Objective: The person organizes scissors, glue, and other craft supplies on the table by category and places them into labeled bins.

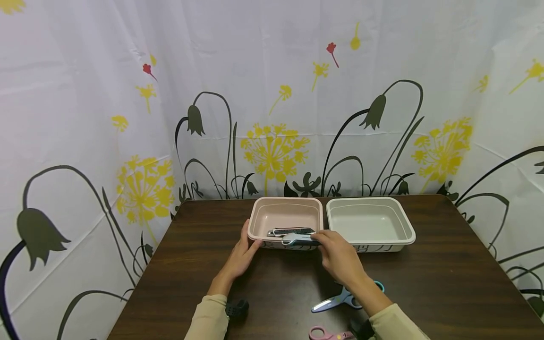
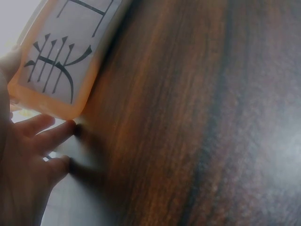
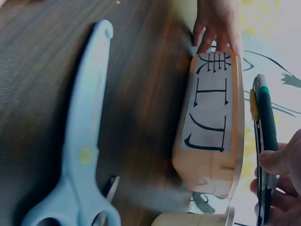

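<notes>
At a dark brown wood-grain table [image 1: 450, 283], a person's right hand [image 1: 342, 259] grasps a slim utility knife with a dark teal and pale grey handle [image 1: 297, 239], thumb pressed on one side and fingers curled on the other. A second, thinner utility knife in black and silver [image 1: 293, 231] runs alongside it — it appears to share the same grip, though the head view hides where its rear end goes. Seen from the head, the teal knife crosses the near rim of a pale pink rectangular plastic bin [image 1: 284, 215], while the black one shows against the bin's interior; the right wrist view has a gap between the knives and the bin's wall. The left hand [image 1: 238, 257] rests against the bin's left end, fingers fairly straight and touching the plastic rather than clenched. A white paper label with black characters [image 3: 207, 101] covers the bin's near side. Just to the right stands an off-white rectangular plastic bin [image 1: 365, 200]. Nearer the person lie light blue scissors [image 1: 327, 304], partly behind the right forearm, and pink-handled scissors [image 1: 327, 334] at the picture's lower edge. Beyond the table hangs a white curtain printed with yellow and grey-green flowers [image 1: 272, 56].
</notes>
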Demonstrator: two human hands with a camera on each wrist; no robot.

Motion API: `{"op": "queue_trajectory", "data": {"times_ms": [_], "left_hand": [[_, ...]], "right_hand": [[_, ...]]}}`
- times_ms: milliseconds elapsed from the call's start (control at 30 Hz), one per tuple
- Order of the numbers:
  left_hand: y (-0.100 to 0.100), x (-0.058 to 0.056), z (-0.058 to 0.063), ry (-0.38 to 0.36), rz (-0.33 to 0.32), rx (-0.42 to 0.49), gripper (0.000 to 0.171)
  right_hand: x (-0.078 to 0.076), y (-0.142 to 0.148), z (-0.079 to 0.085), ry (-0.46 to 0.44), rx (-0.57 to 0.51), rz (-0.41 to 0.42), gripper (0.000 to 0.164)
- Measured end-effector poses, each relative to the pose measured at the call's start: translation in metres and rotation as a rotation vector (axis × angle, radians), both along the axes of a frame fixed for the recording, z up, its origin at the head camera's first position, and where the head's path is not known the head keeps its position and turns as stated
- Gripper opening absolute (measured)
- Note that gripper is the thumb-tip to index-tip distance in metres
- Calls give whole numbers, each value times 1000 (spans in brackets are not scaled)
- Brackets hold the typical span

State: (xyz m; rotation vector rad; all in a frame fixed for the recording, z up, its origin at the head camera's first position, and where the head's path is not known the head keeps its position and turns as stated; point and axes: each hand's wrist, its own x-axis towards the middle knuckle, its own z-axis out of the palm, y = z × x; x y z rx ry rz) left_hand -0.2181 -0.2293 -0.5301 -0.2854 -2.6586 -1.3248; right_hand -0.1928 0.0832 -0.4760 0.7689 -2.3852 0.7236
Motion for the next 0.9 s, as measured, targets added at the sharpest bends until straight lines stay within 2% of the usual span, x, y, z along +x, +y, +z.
{"op": "queue_trajectory", "data": {"times_ms": [267, 533, 900], "left_hand": [[1, 0, 0, -1, -13, 15, 77], [1, -1, 0, 0, -19, 9, 77], [2, 1, 2, -1, -18, 15, 77]], "right_hand": [[-11, -12, 2, -68, 21, 29, 34], [-24, -22, 2, -89, 68, 49, 34], [-35, -33, 0, -93, 204, 32, 36]]}}
